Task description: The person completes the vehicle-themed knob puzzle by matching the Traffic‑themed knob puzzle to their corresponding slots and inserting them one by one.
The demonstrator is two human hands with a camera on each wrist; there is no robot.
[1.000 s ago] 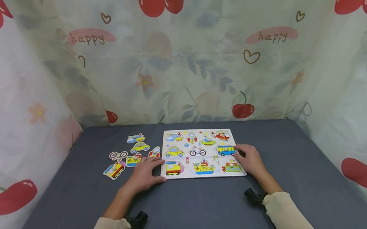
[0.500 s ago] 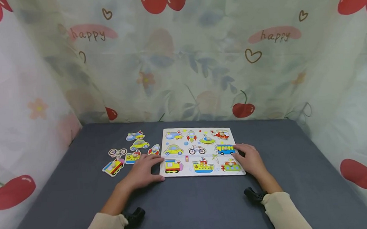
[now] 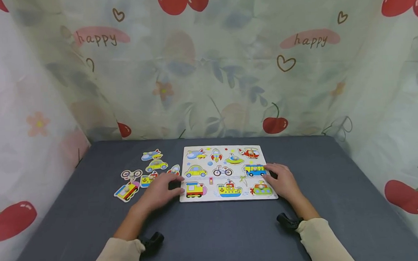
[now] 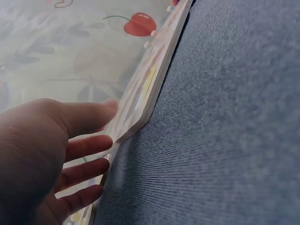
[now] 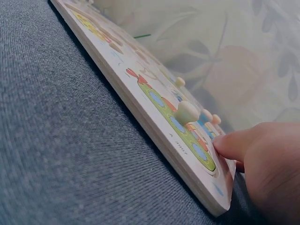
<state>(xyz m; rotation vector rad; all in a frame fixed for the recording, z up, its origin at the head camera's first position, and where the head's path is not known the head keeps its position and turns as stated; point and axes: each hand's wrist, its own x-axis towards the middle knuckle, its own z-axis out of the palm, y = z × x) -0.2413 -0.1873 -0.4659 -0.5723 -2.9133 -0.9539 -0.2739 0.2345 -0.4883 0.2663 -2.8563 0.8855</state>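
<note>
A white wooden peg puzzle board [image 3: 212, 196] with vehicle pictures lies flat on the table. My left hand [image 3: 161, 191] is at its left edge, fingers extended and apart. In the left wrist view the left thumb [image 4: 91, 117] reaches over the board's corner; whether it touches is unclear. My right hand [image 3: 282, 180] rests at the right edge, its thumb [image 5: 229, 145] on the board's face beside the knobbed submarine piece [image 3: 261, 189]. The knobbed bus piece [image 3: 255, 170], helicopter piece [image 3: 249, 153] and flying saucer piece [image 3: 234, 158] also sit in the board.
Loose puzzle pieces lie left of the board: airplane [image 3: 152, 155], car [image 3: 156, 165], bicycle [image 3: 131, 174], train [image 3: 127, 191], ship [image 3: 147, 180] partly behind the left hand, and rocket [image 3: 174, 169]. A dark cloth covers the table [image 3: 221, 236]; a printed curtain [image 3: 206, 87] surrounds it.
The left thumb has shifted up from the board's lower left corner along its left edge. The right hand stays at the right edge, and the loose pieces have not moved.
</note>
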